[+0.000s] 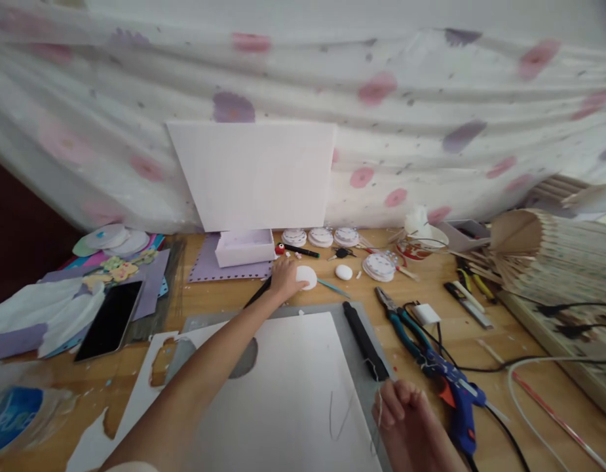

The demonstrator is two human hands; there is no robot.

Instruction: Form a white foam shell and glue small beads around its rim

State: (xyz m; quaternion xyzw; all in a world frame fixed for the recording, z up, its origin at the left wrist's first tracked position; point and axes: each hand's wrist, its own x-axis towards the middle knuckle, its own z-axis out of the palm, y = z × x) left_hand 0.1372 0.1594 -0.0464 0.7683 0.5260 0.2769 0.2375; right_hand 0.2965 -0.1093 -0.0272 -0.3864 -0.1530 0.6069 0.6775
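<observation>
My left hand reaches across the worktable to a white round disc, its thumb against the disc's near edge and its fingers curled at the left side. At the lower right my right hand is closed, with a thin white thread running over its fingers. The thread leads up to a black stick-like tool, whose lower end lies just above my right fist. A large white sheet with a cut-out hole lies beneath my left forearm, on a grey mat.
Pliers and a blue glue gun with cords lie right of the mat. An open white box and several decorated discs stand behind. A phone and paper scraps are at left; a ribbed roll is at right.
</observation>
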